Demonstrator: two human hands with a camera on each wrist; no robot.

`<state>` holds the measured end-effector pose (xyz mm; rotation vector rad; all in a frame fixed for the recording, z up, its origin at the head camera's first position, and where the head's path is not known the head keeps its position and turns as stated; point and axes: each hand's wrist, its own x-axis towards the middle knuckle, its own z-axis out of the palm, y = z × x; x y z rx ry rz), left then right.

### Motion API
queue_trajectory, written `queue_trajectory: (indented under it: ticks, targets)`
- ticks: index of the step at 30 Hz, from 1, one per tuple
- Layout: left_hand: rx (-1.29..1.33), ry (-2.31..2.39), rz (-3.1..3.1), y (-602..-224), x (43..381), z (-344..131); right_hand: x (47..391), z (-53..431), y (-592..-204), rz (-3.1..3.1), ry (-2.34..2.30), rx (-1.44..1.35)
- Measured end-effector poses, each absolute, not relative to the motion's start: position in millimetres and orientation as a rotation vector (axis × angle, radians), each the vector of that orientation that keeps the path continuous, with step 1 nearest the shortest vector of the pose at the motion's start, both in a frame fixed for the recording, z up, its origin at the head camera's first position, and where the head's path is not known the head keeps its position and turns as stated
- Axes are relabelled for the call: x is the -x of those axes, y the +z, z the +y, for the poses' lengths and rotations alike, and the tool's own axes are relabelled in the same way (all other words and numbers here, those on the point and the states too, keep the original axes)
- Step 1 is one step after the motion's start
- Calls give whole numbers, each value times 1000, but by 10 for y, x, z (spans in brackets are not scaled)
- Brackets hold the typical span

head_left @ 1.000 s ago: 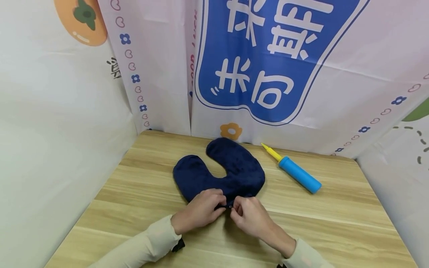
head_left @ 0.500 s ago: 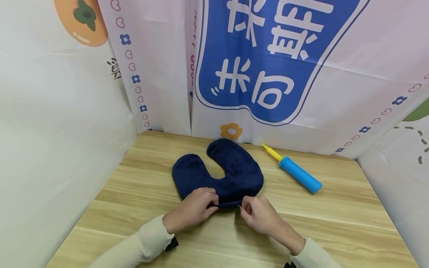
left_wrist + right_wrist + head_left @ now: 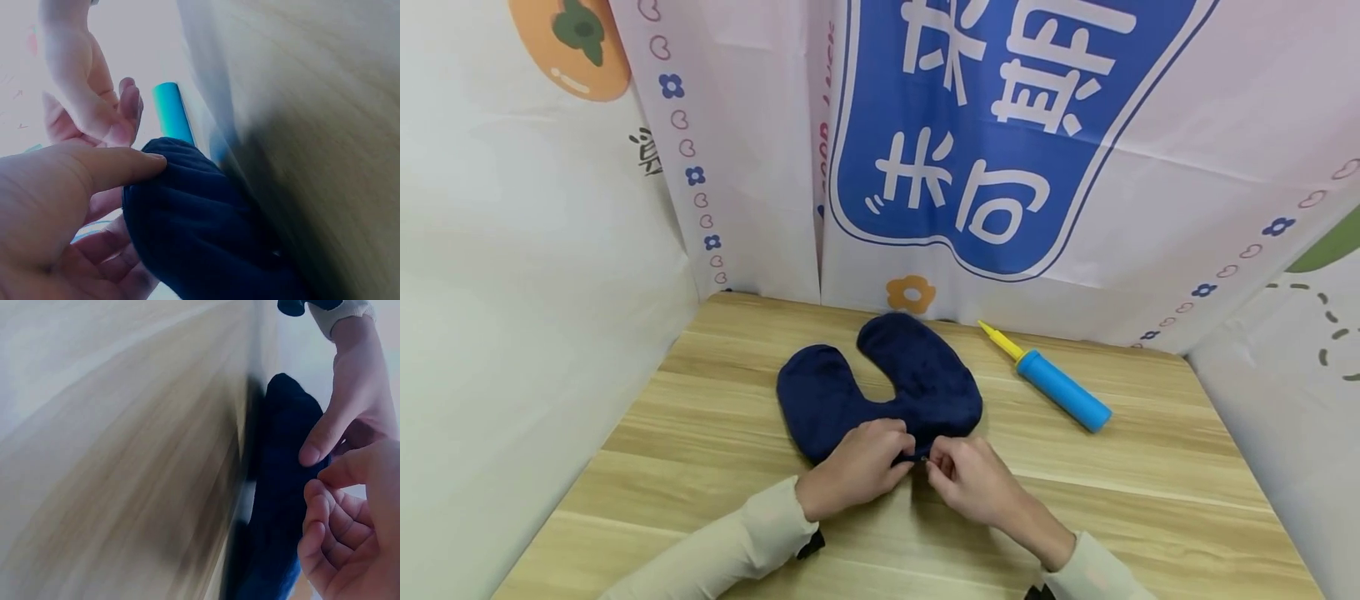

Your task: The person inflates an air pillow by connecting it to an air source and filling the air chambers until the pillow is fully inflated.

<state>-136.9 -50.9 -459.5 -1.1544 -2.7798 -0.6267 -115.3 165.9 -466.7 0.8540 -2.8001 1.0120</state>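
Printed cloth backdrop (image 3: 760,167) round three sides; wood-grain tabletop (image 3: 1150,475) below it. Navy U-shaped pillow (image 3: 925,392) lies mid-tabletop, open end towards the back, closed curve at the person's hands. Blue pump (image 3: 1063,389), right of the pillow, not touching; its yellow nozzle points to the backdrop.

Both hands are nearly closed, side by side at the pillow's near edge. From the head, the fingertips are half tucked away; a tiny glint shows by the right ones, too small to name. Left wrist view adds the grip: left hand (image 3: 861,467) pinches the edge, thumb (image 3: 128,165) laid along the fabric, fingers behind. Right wrist view: right hand (image 3: 973,479) pinches the edge between thumb and forefinger, other fingers curled. Only the blue barrel shows from the left wrist; the nozzle only from the head.
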Motion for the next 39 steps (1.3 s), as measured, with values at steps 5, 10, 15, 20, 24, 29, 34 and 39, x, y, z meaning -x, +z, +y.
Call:
queue_trajectory:
  ticks: [5,10,15,20,24,29,34,39]
  targets:
    - [1182,-664,-2763,-4592,1360,-578,1183,1735,-4708,-2819,982,-845]
    - [1174,-687,-2778,-4551,1351,-698,1253,1858,-4779,-2813,931,-798]
    - [1128,-728,-2816,-4543,1354,-742,1278,1973,-4798,-2811,968,-760]
    - [1109,-738,-2853,-4550,1344,-588,1263,1952,-4732,-2806,1007,-773]
    - [1120,-697,-2835,-4549,1350,-466,1261,1905,-4703,-2797,1046,-802]
    - [1157,-671,-2800,-4538,1368,-435,1287,1934,-4734,-2804,1004,-806]
    - [1204,-649,-2779,-4535,1362,-456,1343,2032,-4799,-2842,949,-759]
    - [1220,-645,-2757,-4543,1340,-471,1394,2109,-4828,-2862,956,-713]
